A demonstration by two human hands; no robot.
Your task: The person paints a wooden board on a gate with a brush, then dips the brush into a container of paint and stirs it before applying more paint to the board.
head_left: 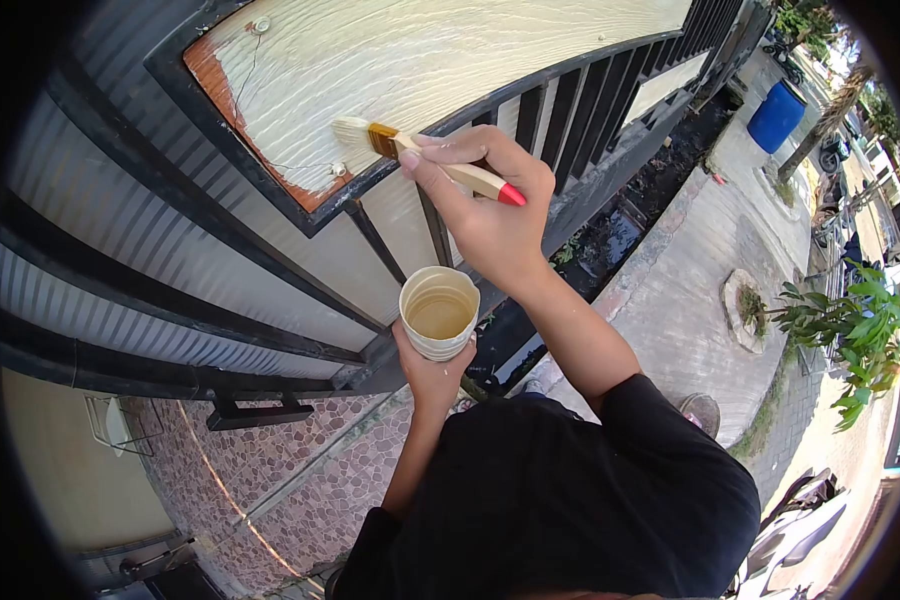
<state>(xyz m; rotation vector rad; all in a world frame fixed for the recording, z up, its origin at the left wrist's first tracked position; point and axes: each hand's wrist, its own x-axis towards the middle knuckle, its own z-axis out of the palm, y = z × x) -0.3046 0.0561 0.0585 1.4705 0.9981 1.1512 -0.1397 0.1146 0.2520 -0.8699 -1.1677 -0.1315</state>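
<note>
My right hand (pixel 490 200) pinches the wooden handle of a paintbrush (pixel 382 138), whose end is dipped in red. Its pale bristles lie against a wood-grained board (pixel 420 60) framed in black metal. Cream-white paint covers most of the board, while reddish-brown shows along its left edge and lower corner. Below, my left hand (pixel 434 375) is wrapped round a ribbed white cup (pixel 440 318), held upright with its mouth facing me. Pale liquid paint coats the inside of the cup and sits at its bottom.
Black fence bars (pixel 590 110) run along the board's lower side. Beneath them lies a dark, wet ditch (pixel 620 235) beside a concrete pavement (pixel 690 270). A blue barrel (pixel 776 117) stands farther off, and a leafy plant (pixel 845 330) is at the right. Stone-patterned paving (pixel 270 460) lies lower left.
</note>
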